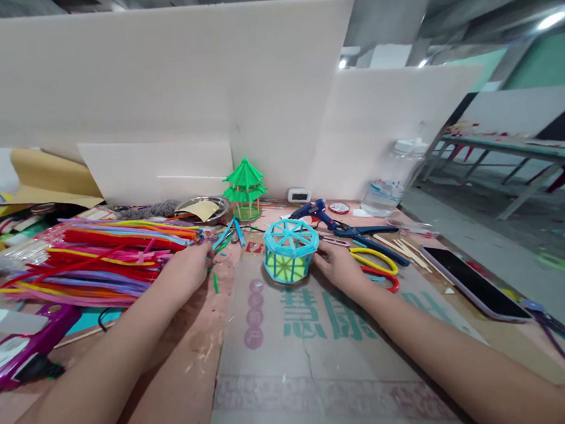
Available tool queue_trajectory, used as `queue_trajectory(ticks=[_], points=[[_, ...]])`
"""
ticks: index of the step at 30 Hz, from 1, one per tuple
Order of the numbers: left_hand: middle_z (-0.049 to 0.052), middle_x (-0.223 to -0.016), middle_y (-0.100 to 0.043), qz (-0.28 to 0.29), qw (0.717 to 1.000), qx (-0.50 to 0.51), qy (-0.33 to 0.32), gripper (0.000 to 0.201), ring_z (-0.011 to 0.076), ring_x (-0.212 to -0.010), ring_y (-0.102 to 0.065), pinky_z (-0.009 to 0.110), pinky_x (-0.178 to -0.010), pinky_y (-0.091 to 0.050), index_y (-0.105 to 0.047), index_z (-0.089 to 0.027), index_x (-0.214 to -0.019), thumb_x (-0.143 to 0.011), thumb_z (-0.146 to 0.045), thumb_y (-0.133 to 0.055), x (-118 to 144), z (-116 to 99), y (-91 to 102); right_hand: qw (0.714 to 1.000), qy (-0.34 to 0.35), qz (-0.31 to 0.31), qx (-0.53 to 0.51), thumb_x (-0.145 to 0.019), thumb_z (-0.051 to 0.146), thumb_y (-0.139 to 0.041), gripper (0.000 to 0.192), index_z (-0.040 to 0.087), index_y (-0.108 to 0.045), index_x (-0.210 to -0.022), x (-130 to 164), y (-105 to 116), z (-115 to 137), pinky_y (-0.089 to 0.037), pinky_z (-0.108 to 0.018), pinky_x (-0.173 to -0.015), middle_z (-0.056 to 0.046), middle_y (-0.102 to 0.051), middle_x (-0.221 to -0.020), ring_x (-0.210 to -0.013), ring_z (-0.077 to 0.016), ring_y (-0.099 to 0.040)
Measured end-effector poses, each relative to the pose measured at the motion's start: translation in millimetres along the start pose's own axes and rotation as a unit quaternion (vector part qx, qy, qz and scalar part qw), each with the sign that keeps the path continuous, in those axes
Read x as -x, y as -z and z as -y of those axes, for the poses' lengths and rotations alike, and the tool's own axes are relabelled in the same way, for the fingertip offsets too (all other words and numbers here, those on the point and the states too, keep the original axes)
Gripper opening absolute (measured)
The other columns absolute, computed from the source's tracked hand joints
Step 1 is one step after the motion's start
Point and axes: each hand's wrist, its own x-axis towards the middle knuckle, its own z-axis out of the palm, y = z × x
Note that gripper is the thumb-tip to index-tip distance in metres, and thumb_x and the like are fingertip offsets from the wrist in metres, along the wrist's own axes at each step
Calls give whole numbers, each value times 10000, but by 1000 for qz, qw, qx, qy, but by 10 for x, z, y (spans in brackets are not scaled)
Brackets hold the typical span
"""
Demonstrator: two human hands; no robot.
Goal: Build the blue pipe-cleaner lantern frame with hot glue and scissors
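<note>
A small eight-sided model frame point(290, 230), light blue with a spoked top and a yellow-green base, stands on a printed plastic sheet. My right hand point(337, 266) is closed at its right side, fingertips against the frame and partly hidden behind it. Over by the coloured pipe cleaners point(118, 256), my left hand point(194, 267) reaches among short blue strips point(239, 232) and small green bits. Its fingers are bent together, and what they pinch, if anything, is hidden. Behind the frame stands a green two-tiered model pavilion point(246, 192).
A blue glue gun point(315, 212), dark-handled pliers point(368, 234), yellow-and-red-handled scissors point(378, 263) and a phone point(474, 281) lie at right. At left is a purple power tool or glue gun point(37, 345). A metal dish point(208, 208) and a clear jar point(393, 179) stand near white boards point(153, 85).
</note>
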Motion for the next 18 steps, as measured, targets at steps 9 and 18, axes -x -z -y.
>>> queue_trajectory(ticks=[9, 18], points=[[95, -842, -800, 36, 999, 7, -33, 295, 287, -732, -761, 329, -639, -509, -789, -239, -927, -913, -315, -504, 52, -6, -27, 998, 1, 57, 29, -871, 88, -644, 265, 234, -800, -1028, -72, 308, 80, -547, -308, -838, -49, -815, -1023, -934, -222, -743], [121, -1022, -806, 36, 998, -3, -45, 386, 338, -897, -757, 408, -764, -530, -764, -211, -1051, -976, -413, -444, 15, -107, -107, 991, -101, -21, 84, -906, 200, -627, 167, 166, -769, -825, -165, 914, -338, -473, -314, -690, -66, -765, -820, -747, -214, -666]])
